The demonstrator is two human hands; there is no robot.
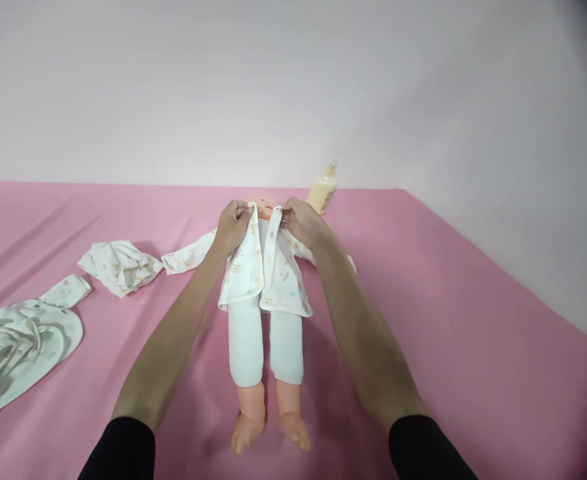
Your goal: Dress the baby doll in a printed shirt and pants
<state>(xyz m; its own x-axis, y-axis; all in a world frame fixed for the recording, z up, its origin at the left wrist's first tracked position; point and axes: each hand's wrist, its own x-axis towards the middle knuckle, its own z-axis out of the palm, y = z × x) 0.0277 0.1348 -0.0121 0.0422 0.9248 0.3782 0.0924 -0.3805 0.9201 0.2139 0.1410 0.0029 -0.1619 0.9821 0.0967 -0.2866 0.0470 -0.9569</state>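
A baby doll [251, 403] lies on its back on the pink surface, feet toward me, its head partly hidden behind the raised collar. It wears a white printed jacket [243, 267], open down the front, with both sleeves on its arms. The lower body and thighs look white, and the lower legs and feet are bare. My left hand [234, 227] pinches the jacket's left front edge near the collar. My right hand [306, 220] pinches the opposite edge at about the same height. Both front edges are lifted and apart, with a gap between them.
A pale yellow pump bottle [318, 195] stands tilted behind my right hand. To the left lie a crumpled white printed cloth [120, 267] and a larger printed garment [28, 340]. A pink sheet [453, 320] covers the surface, which meets pale walls behind and at right.
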